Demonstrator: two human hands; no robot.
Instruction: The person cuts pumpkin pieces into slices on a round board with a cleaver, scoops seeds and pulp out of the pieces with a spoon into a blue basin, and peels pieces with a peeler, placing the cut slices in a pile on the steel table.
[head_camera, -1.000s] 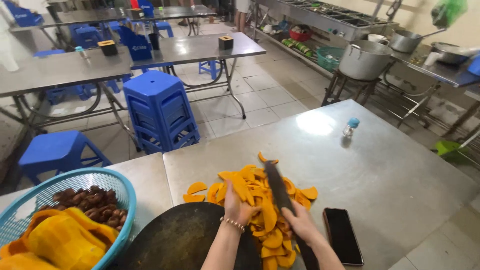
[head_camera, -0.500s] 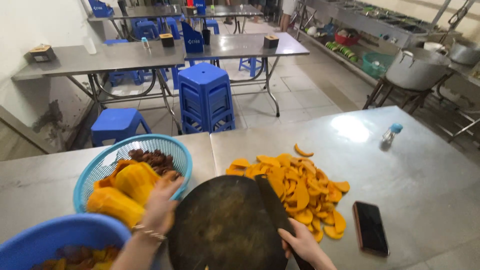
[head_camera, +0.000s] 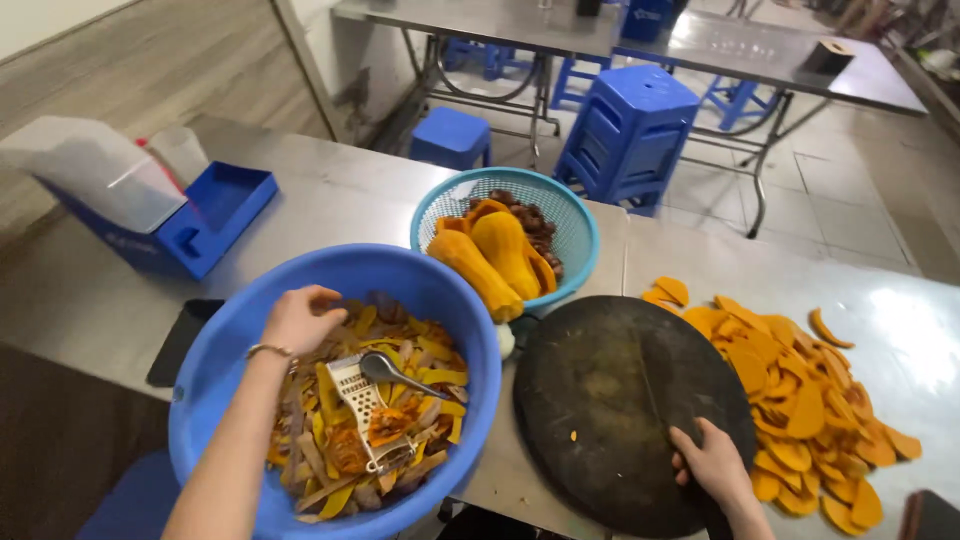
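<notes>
Just beyond your left hand stands a teal mesh basket holding peeled orange squash pieces and dark scraps. Farther out to that hand's left, a blue open-lidded box sits on the steel table, and a flat black phone-like slab lies just beside the basin under your wrist. Blue plastic stools stand on the tiled floor beyond the table.

Your left hand hangs inside the big blue basin, fingers curled loosely together over the peelings; I cannot tell whether it grips anything. Right below its fingers, a pale slotted peeler lies on the scraps, not touched.

Your right hand rests on the near edge of the round dark chopping board, fingers folded around a dark knife handle, its blade hard to make out against the board. Just to the right of that hand spreads a heap of thin orange squash slices, crescent-shaped and glossy, on the shiny metal top.

The basin is smooth plastic; the board is worn and matte.
</notes>
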